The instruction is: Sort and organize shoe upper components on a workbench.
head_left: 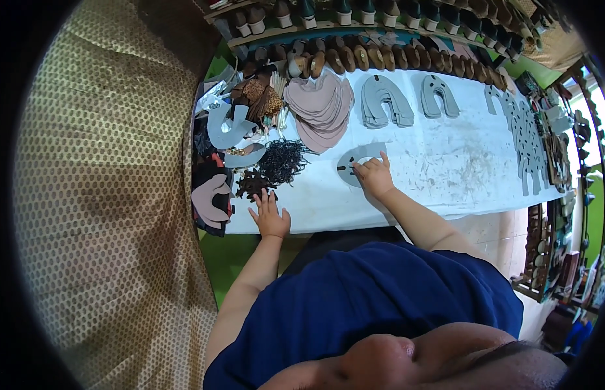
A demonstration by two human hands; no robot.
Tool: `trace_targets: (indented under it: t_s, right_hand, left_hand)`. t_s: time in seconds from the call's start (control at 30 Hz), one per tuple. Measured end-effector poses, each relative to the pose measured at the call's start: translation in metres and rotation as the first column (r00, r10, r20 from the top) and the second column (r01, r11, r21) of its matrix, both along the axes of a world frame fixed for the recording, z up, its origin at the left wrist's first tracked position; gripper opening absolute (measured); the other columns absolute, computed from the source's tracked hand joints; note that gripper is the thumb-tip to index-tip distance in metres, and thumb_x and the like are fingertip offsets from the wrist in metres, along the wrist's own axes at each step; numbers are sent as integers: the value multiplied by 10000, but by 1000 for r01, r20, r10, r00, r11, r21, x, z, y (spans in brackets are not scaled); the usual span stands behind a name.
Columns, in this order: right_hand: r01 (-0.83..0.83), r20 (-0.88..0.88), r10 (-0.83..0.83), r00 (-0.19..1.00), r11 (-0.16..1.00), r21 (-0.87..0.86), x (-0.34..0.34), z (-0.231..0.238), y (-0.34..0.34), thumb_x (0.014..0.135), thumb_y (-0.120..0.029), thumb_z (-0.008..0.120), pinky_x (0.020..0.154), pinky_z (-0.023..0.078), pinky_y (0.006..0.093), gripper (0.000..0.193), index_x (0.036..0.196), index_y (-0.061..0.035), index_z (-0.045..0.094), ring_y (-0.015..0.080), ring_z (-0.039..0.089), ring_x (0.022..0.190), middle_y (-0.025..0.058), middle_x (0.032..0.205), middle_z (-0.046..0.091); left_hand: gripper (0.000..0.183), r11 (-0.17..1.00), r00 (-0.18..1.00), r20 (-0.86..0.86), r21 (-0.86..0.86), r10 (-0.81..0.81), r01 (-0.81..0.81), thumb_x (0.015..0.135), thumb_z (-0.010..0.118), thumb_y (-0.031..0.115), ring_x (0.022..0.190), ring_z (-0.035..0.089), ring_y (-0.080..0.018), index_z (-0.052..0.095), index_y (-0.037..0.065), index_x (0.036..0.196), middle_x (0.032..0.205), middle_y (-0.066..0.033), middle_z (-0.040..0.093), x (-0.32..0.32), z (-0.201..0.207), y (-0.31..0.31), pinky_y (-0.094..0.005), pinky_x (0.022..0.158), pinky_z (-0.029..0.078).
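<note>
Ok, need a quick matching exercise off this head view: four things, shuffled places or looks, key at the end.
Things
1. left hand
2. right hand
3. heart-shaped stack of cut pieces
4. tangle of thin strips

Places or looks
A. pale pink, layers fanned over each other
B. on a lone grey U-shaped piece
C. black, heaped just beyond a smaller dark brown strip pile
D. fingers spread, fingertips at the near side of the dark brown strip pile

Pairs: 1-D, 2-B, 3-A, 4-C
</note>
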State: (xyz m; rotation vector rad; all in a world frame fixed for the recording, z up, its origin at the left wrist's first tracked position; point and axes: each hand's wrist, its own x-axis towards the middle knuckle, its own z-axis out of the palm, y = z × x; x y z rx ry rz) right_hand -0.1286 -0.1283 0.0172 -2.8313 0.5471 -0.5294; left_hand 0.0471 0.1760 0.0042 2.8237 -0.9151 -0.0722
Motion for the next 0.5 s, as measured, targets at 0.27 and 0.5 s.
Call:
trace_targets:
  t_s: [0.27,0.5]
  right_hand:
    - [-41,81,50,995,994,-106,-7,-23,-2,827,-197,684,1079,303,566,124,943,-180,725,148,604,968,-23,838,643]
    - [-137,36,142,989,984,-116,-13,-23,9,817,-137,596,1127,209,621,200,982,-136,710,174,586,1026,12,912,634]
  left_hand:
    - [680,1000,1000,-13,-21,-3,3,807,589,274,1493,115,-345,413,98,1440,1588,-97,262,-2,5,-2,-636,1140,9]
    - [673,1000,1000,-7,-21,-7,7,797,595,266,1493,119,-342,427,98,1426,1585,-91,271,-2,6,-1,-638,1139,10]
